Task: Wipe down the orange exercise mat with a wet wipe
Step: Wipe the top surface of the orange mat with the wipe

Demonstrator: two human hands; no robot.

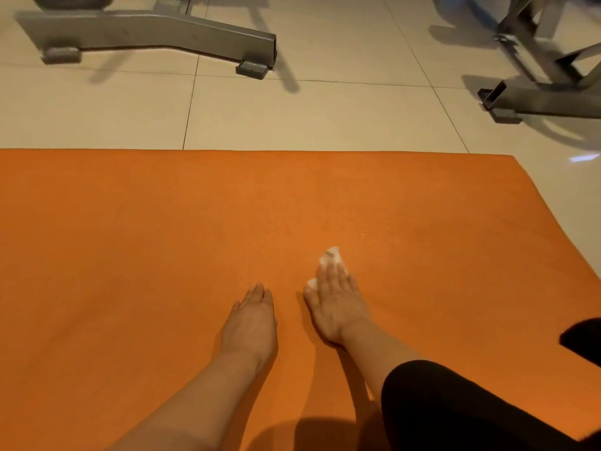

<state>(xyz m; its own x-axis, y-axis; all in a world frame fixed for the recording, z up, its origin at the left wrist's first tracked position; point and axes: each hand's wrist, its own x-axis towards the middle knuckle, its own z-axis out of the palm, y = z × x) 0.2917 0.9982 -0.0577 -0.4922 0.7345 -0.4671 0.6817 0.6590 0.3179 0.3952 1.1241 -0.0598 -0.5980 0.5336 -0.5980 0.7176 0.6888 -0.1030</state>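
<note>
Nearest me, at the bottom right, is a black-clad knee point(455, 408) resting on the orange exercise mat point(162, 239), with both my bare forearms reaching out ahead of it. My left hand point(252, 320) lies palm down on the mat, fingers straight and close together, holding nothing. Just beside it, my right hand point(336, 304) presses flat on the wet wipe point(330, 257), fingers straight and together on top of it. The wipe is crumpled; a white corner sticks out past the fingertips, away from me, and a smaller bit shows by the thumb.

The mat lies flat on the tiled floor point(325, 118). I see its far edge and its right-hand end, while it runs out of view to the left, so its long axis goes left to right across my view. A patch of faint specks shows on the mat just beyond the wipe.

Beyond the mat stand two grey metal machine bases, one at upper left point(146, 30) and one at upper right point(540, 99).
</note>
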